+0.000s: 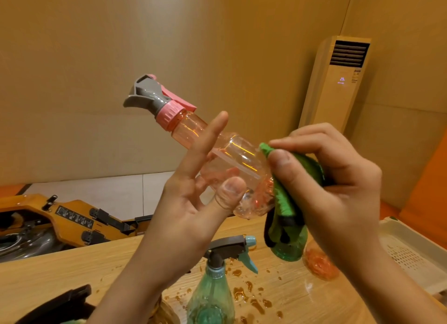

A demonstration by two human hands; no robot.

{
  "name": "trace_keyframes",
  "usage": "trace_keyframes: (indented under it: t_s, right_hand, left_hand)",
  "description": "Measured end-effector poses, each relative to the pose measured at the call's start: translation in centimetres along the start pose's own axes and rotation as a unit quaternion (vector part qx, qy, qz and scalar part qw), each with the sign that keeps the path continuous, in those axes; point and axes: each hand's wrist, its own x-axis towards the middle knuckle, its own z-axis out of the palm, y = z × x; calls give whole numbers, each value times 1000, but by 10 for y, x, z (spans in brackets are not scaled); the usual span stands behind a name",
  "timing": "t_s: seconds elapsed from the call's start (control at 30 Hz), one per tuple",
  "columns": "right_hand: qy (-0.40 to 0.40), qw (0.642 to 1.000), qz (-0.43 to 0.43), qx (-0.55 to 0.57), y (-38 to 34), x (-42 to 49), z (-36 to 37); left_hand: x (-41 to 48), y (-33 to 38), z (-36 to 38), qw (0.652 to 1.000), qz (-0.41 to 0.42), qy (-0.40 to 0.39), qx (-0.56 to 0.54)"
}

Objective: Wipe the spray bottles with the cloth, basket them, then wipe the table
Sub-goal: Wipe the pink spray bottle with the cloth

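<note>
My left hand (193, 198) holds a clear pink spray bottle (232, 159) in the air, tilted with its grey-and-pink trigger head up to the left; thumb and fingers wrap its body while the index finger lies straight along it. My right hand (331, 178) grips a bunched green cloth (287, 198) against the bottle's base. On the wooden table (60, 270) below stand a teal spray bottle (212, 297) with a grey head, a green bottle (290, 248) and an orange one (319, 263), both partly hidden by my right hand.
Brown liquid drops (251, 297) are scattered over the table around the bottles. A white perforated basket (411, 253) sits at the right edge. A yellow machine (72, 217) lies behind the table on the left. A tall air conditioner (338, 82) stands by the wall.
</note>
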Motion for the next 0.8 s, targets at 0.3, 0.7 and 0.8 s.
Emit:
trace_keyframes:
  t_s: [0.3, 0.7, 0.8]
  right_hand:
    - [4, 1000, -13, 1, 10, -4, -1]
    - [52, 963, 209, 162, 8, 5, -5]
    - [32, 977, 171, 123, 7, 3, -6]
  left_hand:
    - [-1, 0, 7, 1000, -2, -16, -5]
    - [-1, -3, 2, 998, -27, -54, 23]
    - [-1, -4, 4, 999, -38, -34, -19]
